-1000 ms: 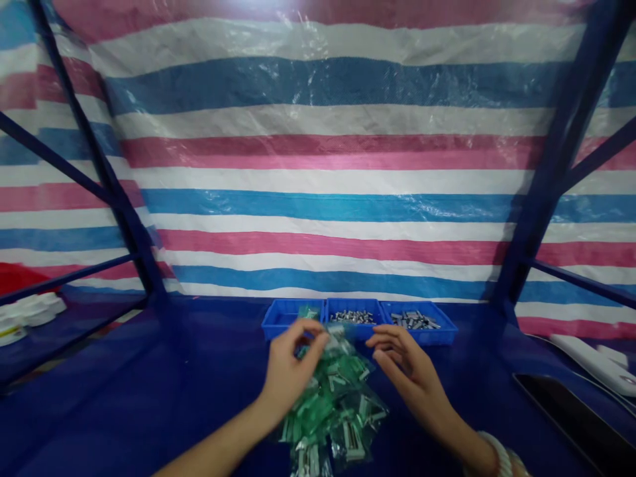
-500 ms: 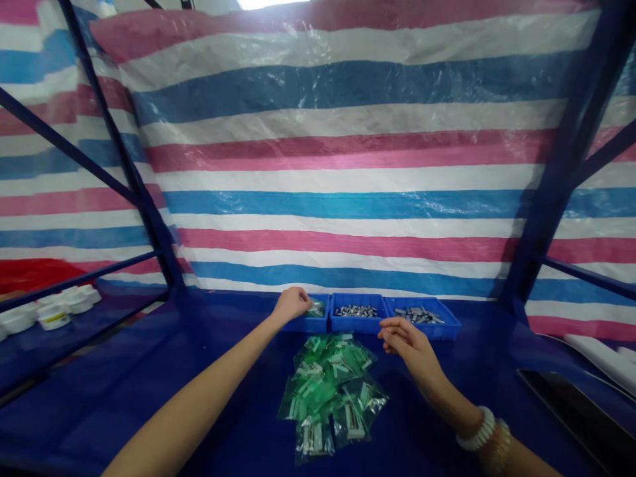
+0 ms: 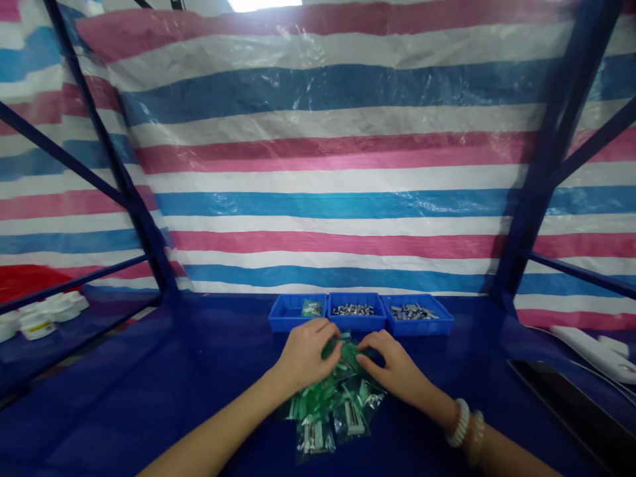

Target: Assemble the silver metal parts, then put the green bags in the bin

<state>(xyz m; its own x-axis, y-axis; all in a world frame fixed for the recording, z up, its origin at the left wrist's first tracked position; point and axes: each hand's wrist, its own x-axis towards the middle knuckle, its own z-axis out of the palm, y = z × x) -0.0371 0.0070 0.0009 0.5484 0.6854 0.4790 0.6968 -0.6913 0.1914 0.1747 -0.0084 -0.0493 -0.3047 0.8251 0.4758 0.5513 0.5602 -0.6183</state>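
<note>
A heap of small green plastic bags (image 3: 332,404) with metal parts inside lies on the blue table in front of me. My left hand (image 3: 304,354) rests on the heap's far left side, fingers curled onto a bag. My right hand (image 3: 392,368) is on the heap's far right side, fingers bent and pinching at the bags. The two hands nearly meet over the top of the heap. Behind them stand three blue trays: the left tray (image 3: 285,315) holds one green bag (image 3: 312,308), the middle tray (image 3: 355,321) and the right tray (image 3: 422,324) hold small metal parts.
A striped pink, white and blue tarp hangs behind the table between dark blue frame posts (image 3: 539,172). White round tubs (image 3: 42,315) sit on a shelf at the left. A dark flat slab (image 3: 571,407) and white objects (image 3: 593,348) lie at the right.
My left hand has come back from the left tray, leaving a green bag there, and now lies on the heap. My right hand has dropped from mid-air onto the heap.
</note>
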